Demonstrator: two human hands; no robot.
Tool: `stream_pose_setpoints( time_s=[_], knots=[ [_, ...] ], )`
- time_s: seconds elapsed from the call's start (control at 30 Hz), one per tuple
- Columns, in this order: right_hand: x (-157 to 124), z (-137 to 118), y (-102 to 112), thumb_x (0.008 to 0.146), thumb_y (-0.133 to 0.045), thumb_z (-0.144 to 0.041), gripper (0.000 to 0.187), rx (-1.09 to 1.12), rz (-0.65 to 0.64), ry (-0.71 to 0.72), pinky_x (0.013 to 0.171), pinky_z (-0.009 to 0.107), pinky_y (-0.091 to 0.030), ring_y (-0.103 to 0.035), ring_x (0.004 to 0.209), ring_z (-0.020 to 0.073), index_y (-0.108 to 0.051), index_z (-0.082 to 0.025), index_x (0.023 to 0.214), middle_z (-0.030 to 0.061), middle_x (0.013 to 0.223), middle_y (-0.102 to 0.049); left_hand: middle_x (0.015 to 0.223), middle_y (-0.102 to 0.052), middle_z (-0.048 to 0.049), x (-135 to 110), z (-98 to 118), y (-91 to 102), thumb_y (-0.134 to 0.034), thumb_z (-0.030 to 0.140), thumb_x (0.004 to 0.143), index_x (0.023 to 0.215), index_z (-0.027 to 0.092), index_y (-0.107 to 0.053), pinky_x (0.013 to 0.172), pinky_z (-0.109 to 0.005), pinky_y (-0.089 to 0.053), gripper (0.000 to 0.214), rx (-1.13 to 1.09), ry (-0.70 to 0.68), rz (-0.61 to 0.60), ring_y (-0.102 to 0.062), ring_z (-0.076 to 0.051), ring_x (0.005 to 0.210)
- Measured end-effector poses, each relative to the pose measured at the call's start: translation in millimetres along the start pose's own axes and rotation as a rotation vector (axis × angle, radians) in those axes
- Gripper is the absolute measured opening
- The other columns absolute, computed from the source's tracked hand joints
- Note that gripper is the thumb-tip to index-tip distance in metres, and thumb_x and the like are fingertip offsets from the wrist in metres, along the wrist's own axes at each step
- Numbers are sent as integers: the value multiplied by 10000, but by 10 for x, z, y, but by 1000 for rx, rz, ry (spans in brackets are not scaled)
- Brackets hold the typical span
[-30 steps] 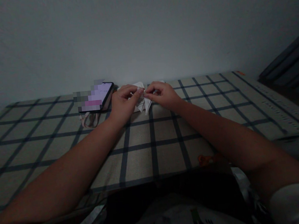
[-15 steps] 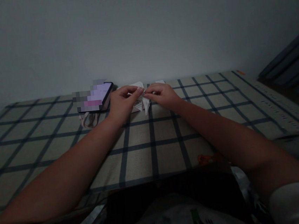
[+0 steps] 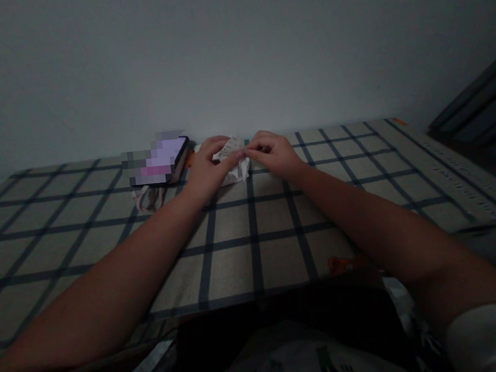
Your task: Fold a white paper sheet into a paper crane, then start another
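Pinches paper (image 3: 238, 174) tight with left hand (image 3: 205, 172) and right hand (image 3: 276, 154). Has phone (image 3: 164, 159) at nine o'clock, on checked cloth (image 3: 360, 166).

Two bare hands are in view, the left hand (image 3: 205, 169) and the right hand (image 3: 275, 154), and between them is one piece of folded white paper (image 3: 232, 148). There is one phone (image 3: 170, 155) with a lit screen, and one coiled white cable (image 3: 148, 198) just beside it. One checked cloth (image 3: 254, 250) lies under all of these, crossed by two bare forearms.
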State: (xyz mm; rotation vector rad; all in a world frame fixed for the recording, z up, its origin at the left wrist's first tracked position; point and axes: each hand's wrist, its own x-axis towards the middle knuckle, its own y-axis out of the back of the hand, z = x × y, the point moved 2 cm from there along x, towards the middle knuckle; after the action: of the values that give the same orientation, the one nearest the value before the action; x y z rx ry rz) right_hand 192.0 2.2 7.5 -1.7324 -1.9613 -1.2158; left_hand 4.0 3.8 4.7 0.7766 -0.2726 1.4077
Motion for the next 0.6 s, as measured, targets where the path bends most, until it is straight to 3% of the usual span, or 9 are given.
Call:
stream_pose_setpoints(
  time_s=[0.07, 0.13, 0.23, 0.3, 0.47, 0.6],
  knots=[
    [6, 10, 19, 845, -723, -295, 117, -6, 66, -10, 715, 310, -439, -539, 768, 155, -735, -190, 796, 22, 790, -619, 1150, -690, -80, 9, -68, -17, -784, 410, 744, 1070, 222, -707, 840, -334, -550, 383, -37, 47, -1, -643, -240, 1058],
    [3, 23, 28, 839, -733, -303, 101, -8, 117, -4, 714, 317, -439, -527, 767, 160, -753, -205, 821, 21, 786, -612, 1161, -696, -78, 14, -146, -46, -752, 388, 774, 1228, 251, -660, 788, -340, -565, 484, -107, 102, -53, -668, -223, 957],
    [-7, 38, 26, 844, -733, -308, 93, -16, 104, 36, 718, 328, -436, -510, 758, 165, -776, -228, 862, 14, 769, -592, 1047, -718, -57, 15, -206, -71, -766, 356, 759, 1350, 286, -595, 672, -317, -562, 619, -192, 155, -113, -680, -198, 792],
    [-11, 48, 25, 849, -732, -322, 106, -31, 57, 55, 719, 329, -436, -500, 748, 164, -785, -236, 880, 11, 755, -576, 1000, -728, -50, 13, -176, -67, -779, 325, 741, 1321, 281, -624, 678, -315, -564, 602, -222, 129, -111, -685, -195, 783],
    [-9, 99, 42, 878, -689, -303, 174, -27, -4, 42, 708, 303, -453, -528, 768, 150, -787, -231, 1002, 20, 816, -586, 1062, -759, -76, -13, -21, -45, -746, 273, 752, 1046, 214, -753, 857, -342, -567, 300, -185, 65, -48, -705, -210, 952],
    [-9, 168, 8, 883, -673, -334, 247, 108, -28, -58, 730, 289, -501, -603, 863, 152, -770, -215, 1076, 53, 961, -677, 1074, -774, -83, -37, 4, -42, -762, 299, 754, 1034, 209, -775, 933, -379, -552, 294, -223, 76, -1, -715, -225, 1003]
  ],
)
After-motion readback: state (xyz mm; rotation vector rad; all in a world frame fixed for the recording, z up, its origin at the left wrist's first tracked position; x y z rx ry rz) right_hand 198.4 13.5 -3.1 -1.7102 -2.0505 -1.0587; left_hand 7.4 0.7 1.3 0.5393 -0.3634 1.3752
